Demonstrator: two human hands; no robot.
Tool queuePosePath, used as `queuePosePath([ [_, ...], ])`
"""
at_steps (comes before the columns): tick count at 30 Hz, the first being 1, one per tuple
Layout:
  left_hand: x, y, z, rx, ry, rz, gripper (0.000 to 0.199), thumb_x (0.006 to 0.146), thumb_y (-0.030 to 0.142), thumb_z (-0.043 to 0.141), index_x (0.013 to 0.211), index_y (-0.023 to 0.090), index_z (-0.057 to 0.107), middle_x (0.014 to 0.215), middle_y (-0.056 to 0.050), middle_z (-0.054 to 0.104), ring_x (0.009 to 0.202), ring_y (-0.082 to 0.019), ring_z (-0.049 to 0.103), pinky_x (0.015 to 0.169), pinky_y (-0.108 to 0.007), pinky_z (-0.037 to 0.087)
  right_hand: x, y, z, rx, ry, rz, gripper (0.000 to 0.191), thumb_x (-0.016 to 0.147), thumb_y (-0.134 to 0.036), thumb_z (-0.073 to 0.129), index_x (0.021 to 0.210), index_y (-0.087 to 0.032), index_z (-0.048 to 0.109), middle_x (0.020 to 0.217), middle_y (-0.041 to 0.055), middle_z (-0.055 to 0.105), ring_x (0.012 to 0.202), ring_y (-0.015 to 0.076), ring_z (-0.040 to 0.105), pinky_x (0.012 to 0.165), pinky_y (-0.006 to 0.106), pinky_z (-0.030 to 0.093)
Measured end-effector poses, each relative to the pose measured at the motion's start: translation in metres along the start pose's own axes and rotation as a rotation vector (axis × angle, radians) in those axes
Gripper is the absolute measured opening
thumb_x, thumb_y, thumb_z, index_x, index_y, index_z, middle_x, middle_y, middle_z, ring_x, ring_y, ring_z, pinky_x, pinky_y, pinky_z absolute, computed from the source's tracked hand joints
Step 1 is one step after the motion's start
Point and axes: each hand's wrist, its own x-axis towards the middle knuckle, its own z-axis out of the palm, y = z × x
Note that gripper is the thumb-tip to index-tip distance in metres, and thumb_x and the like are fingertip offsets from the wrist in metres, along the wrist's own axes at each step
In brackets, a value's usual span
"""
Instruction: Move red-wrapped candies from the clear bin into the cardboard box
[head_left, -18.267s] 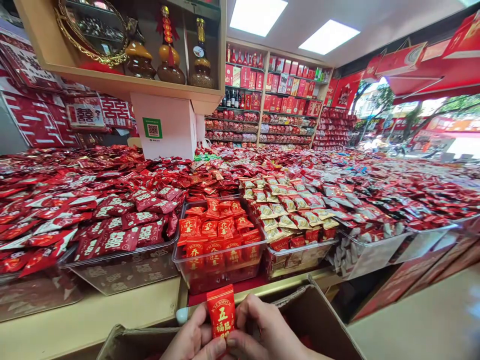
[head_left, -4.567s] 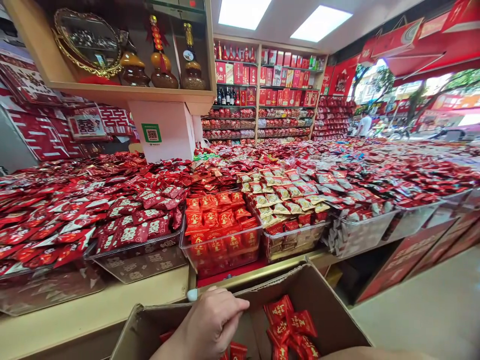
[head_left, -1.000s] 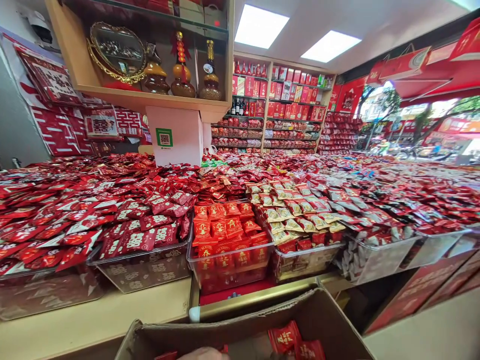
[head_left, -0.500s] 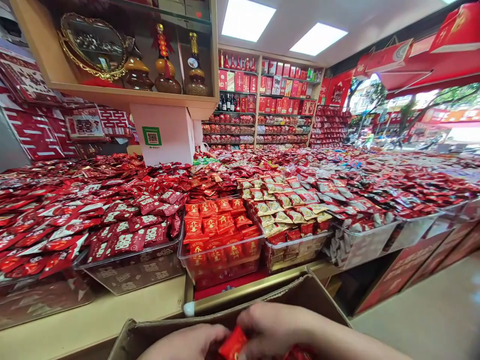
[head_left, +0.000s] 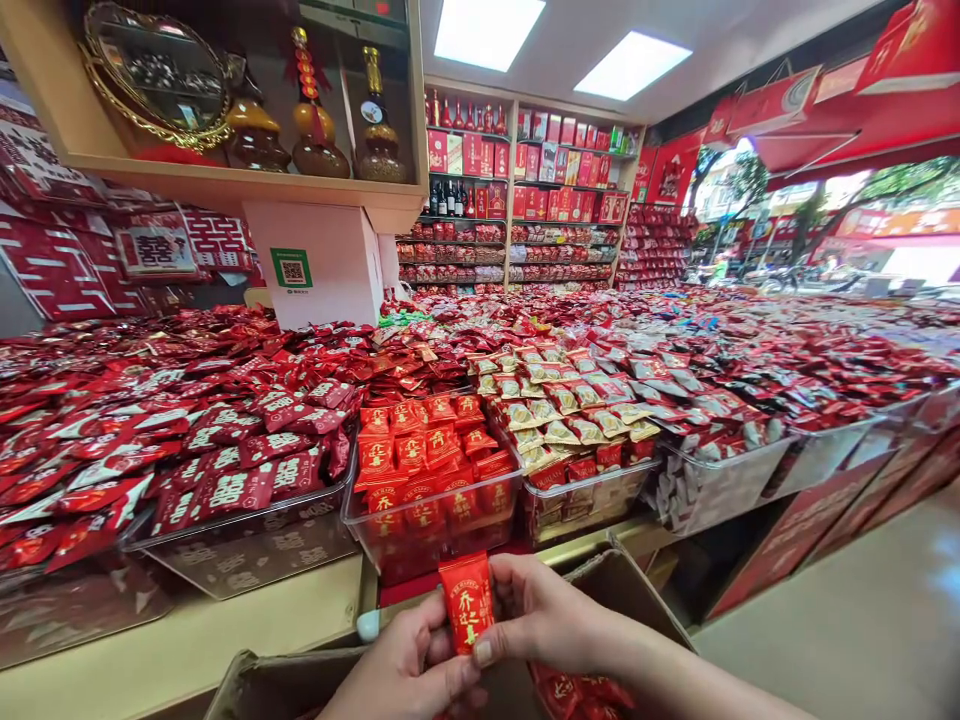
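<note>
Between my two hands, a red candy packet point(head_left: 466, 603) with gold characters is held upright above an open cardboard box point(head_left: 247, 680). My left hand point(head_left: 420, 650) pinches its left and lower edge. My right hand point(head_left: 536, 615) grips its right side, thumb across the lower front. Whether more packets lie behind this one is hard to see. Below my right wrist, several red packets point(head_left: 577, 695) lie inside the box. Just beyond my hands stands a clear plastic bin point(head_left: 480, 495) filled with rows of matching red packets.
Bins of dark red packets point(head_left: 255, 470) stand to the left, and a bin of cream-and-red packets point(head_left: 570, 425) to the right. A display cabinet point(head_left: 247, 185) overhangs the upper left. A pillar with a QR code point(head_left: 291, 268) rises behind the candy. Stocked shelves point(head_left: 525, 185) line the back.
Both hands have risen out of the cardboard box, bringing the red candy packet up with its printed front showing. The view has shifted slightly to the right.
</note>
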Motion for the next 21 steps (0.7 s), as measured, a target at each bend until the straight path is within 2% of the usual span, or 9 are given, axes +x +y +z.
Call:
queuePosePath([
  [3,-0.001,0.006,-0.001,-0.045,0.005,0.087,0.038,0.064,0.030,0.068,0.100,0.020,0.060,0.088,-0.005,0.066,0.082,-0.018,0.059,0.079,-0.030,0.043,-0.002,0.004,0.001,-0.129,0.077,-0.049,0.039,0.056,-0.023,0.072,0.090,-0.014,0.057,0.077,0.0003,0.058,0.073,0.0136,0.053,0.070,0.027,0.041],
  [4,-0.001,0.006,-0.002,-0.043,0.019,0.095,0.035,0.065,0.031,0.068,0.098,0.019,0.062,0.088,-0.005,0.067,0.083,-0.018,0.059,0.080,-0.031,0.043,-0.003,0.004,0.001,-0.180,0.094,-0.065,0.037,0.057,-0.022,0.071,0.090,-0.015,0.056,0.079,0.0006,0.058,0.076,0.0143,0.053,0.071,0.027,0.041],
  [7,0.002,0.001,-0.006,-0.033,0.101,0.066,0.031,0.068,0.031,0.065,0.095,0.017,0.063,0.075,-0.005,0.068,0.068,-0.017,0.060,0.061,-0.026,0.047,-0.003,0.004,0.005,-0.291,0.148,-0.120,0.037,0.060,-0.017,0.067,0.094,-0.016,0.052,0.086,0.0012,0.057,0.083,0.0156,0.052,0.072,0.026,0.042],
  [9,0.005,-0.005,-0.009,-0.043,0.175,0.059,0.031,0.067,0.032,0.065,0.094,0.017,0.062,0.072,-0.005,0.069,0.062,-0.016,0.060,0.052,-0.024,0.045,-0.002,0.003,0.008,-0.300,0.196,-0.132,0.036,0.061,-0.013,0.064,0.093,-0.016,0.048,0.086,0.0013,0.057,0.081,0.0145,0.052,0.070,0.026,0.042],
  [12,0.008,-0.012,-0.011,-0.094,0.275,0.114,0.031,0.064,0.034,0.067,0.090,0.017,0.062,0.079,-0.007,0.069,0.066,-0.018,0.061,0.051,-0.024,0.045,-0.001,0.001,0.013,-0.257,0.278,-0.113,0.027,0.062,-0.014,0.062,0.084,-0.016,0.046,0.079,0.0010,0.057,0.071,0.0123,0.053,0.064,0.024,0.042],
  [15,0.010,-0.012,-0.009,-0.196,0.316,0.172,0.031,0.062,0.033,0.069,0.089,0.018,0.062,0.082,-0.006,0.070,0.072,-0.021,0.062,0.064,-0.030,0.048,-0.001,-0.004,0.017,-0.271,0.340,-0.128,0.025,0.062,-0.018,0.063,0.082,-0.016,0.049,0.077,0.0024,0.057,0.069,0.0126,0.052,0.064,0.025,0.042],
  [18,0.012,-0.011,-0.006,-0.278,0.354,0.223,0.031,0.059,0.033,0.071,0.086,0.019,0.064,0.081,-0.005,0.071,0.085,-0.023,0.061,0.083,-0.036,0.041,-0.003,-0.008,0.019,-0.358,0.370,-0.159,0.023,0.064,-0.022,0.062,0.083,-0.015,0.052,0.077,0.0036,0.057,0.067,0.0127,0.051,0.062,0.025,0.042],
  [21,0.012,-0.013,-0.004,-0.344,0.356,0.213,0.030,0.059,0.034,0.071,0.085,0.020,0.064,0.081,-0.005,0.071,0.086,-0.025,0.061,0.085,-0.040,0.040,-0.004,-0.010,0.016,-0.555,0.424,-0.229,0.014,0.067,-0.019,0.057,0.079,-0.015,0.052,0.072,0.0027,0.055,0.062,0.0115,0.049,0.056,0.023,0.042],
])
